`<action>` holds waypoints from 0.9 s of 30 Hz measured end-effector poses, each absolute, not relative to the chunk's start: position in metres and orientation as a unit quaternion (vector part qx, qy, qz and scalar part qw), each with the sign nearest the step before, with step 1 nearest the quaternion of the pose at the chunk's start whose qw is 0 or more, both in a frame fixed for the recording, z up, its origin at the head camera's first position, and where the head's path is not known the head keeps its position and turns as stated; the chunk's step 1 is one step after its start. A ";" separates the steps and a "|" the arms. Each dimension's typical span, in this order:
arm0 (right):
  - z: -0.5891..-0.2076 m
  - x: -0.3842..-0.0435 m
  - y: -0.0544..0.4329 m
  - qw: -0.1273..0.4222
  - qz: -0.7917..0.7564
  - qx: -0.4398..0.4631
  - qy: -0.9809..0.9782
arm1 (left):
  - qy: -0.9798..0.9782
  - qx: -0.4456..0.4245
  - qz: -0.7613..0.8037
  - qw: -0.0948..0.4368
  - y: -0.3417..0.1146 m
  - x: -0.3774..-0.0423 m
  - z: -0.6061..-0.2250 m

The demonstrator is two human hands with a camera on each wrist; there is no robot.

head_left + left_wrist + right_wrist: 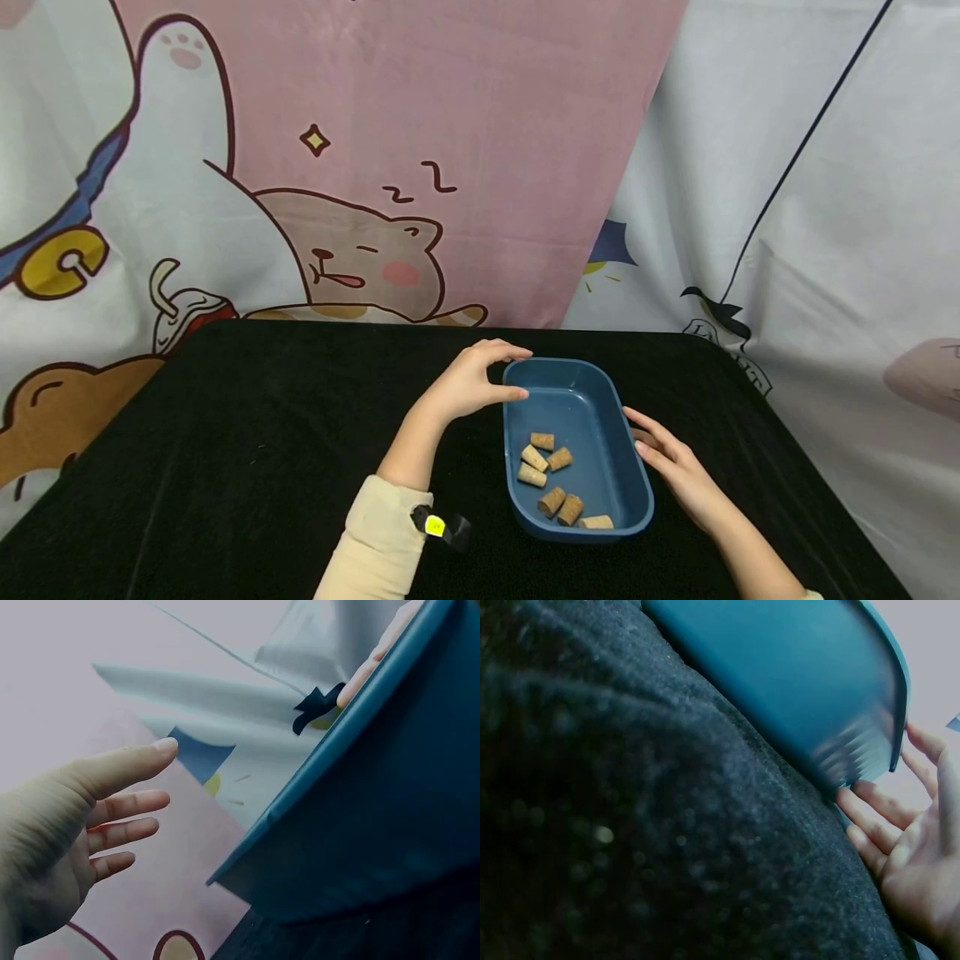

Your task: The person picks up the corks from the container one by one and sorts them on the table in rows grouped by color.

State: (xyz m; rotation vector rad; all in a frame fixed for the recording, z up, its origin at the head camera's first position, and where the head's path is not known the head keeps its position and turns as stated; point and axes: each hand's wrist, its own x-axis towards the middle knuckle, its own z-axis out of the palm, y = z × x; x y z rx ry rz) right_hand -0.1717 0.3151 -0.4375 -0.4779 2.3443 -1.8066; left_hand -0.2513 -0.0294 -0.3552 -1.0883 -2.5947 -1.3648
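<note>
Well, blue tray walls [628,479] around seven corks [560,458], black cloth [262,467] beneath, left grip [476,380] wide, right grip [672,462] unclenched

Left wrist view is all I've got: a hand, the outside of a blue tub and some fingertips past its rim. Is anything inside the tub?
Observer: Yes. The head view shows seven cork pieces lying in the blue tub.

Operator: Are they spread all over the bottom?

Observer: No, they sit toward the end nearest the person, and the far end of the tub's floor is bare.

Operator: And those fingertips, where's the rest of that hand?

Observer: That's the person's right hand, outside the tub along its right long side; the right wrist view shows its fingers close against the wall.
</note>
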 end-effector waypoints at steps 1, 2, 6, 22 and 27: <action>-0.437 -0.172 0.315 0.072 -0.601 -0.158 0.780 | -0.824 -0.358 -0.439 0.004 -0.027 -0.250 -0.354; -0.438 -0.172 0.315 0.072 -0.602 -0.158 0.780 | -0.821 -0.367 -0.439 0.001 -0.025 -0.249 -0.353; -0.438 -0.171 0.315 0.073 -0.601 -0.160 0.780 | -0.809 -0.393 -0.436 -0.013 -0.018 -0.246 -0.352; -0.437 -0.171 0.315 0.072 -0.598 -0.159 0.783 | -0.813 -0.442 -0.372 -0.072 0.007 -0.234 -0.355; -0.437 -0.171 0.315 0.074 -0.600 -0.161 0.780 | -0.804 -0.468 -0.353 -0.098 0.013 -0.232 -0.358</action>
